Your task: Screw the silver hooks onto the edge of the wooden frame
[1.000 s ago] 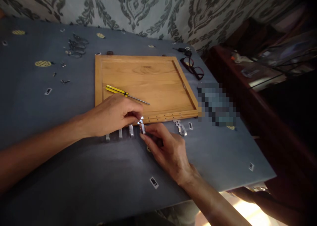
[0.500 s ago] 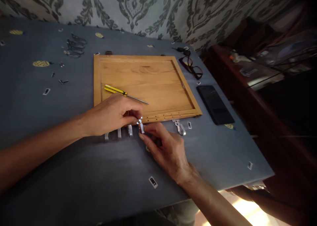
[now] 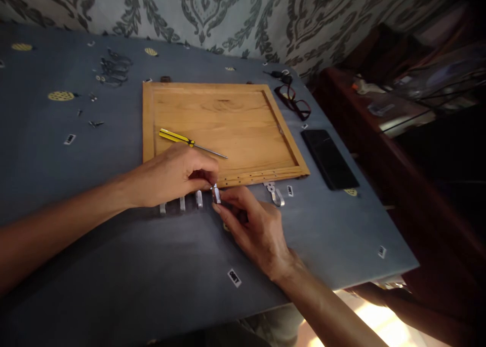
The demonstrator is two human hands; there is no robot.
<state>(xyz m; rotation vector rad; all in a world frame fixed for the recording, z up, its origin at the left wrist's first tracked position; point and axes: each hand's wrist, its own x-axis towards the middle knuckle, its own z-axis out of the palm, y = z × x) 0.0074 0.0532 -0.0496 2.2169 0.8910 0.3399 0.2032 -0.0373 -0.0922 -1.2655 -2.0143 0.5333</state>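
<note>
1. Just now v. little shifted: over the last sec. the held hook [image 3: 216, 195] seemed to tip a touch, so less of its bright top plate showed btwn the fingertips. Both hands stayed approx. where they were.

2. L hand [image 3: 172, 177], reaching in from 8 o'clock: thumb and forefinger were pinched at the hook's 12 o'clock end, apparently gripping it. Couldn't tell if a screw was in there too.

3. R hand [image 3: 258, 230], in from 5 o'clock: thumb and forefinger pinched the hook's curved end, other fingers curled.

4. Hook's spot: at the 6 o'clock edge of the wooden panel [image 3: 212, 116], w/ 3 row hooks [image 3: 199, 199] lined up toward 7. Couldn't see if it touched the wood, b/c the L fingers hid the join.

5. Meaning for the work: prob. a fine tweak of angle only; the hook still looked dependent on the fingers, w/ no tool on it. Small holes [image 3: 239, 178] showed along that edge toward 5 o'clock, and a spare hook [image 3: 277, 197] sat by it.

6. Elsewhere, no real change: screwdriver [image 3: 175, 136] lay on the panel, handle toward 10, tip toward 4, ungripped. Around the panel: screws [image 3: 96, 124] at 9, hook pile [image 3: 114, 71] at 10, glasses [image 3: 294, 104] at 2, phone [image 3: 329, 159] btwn 3 & 4.
</note>
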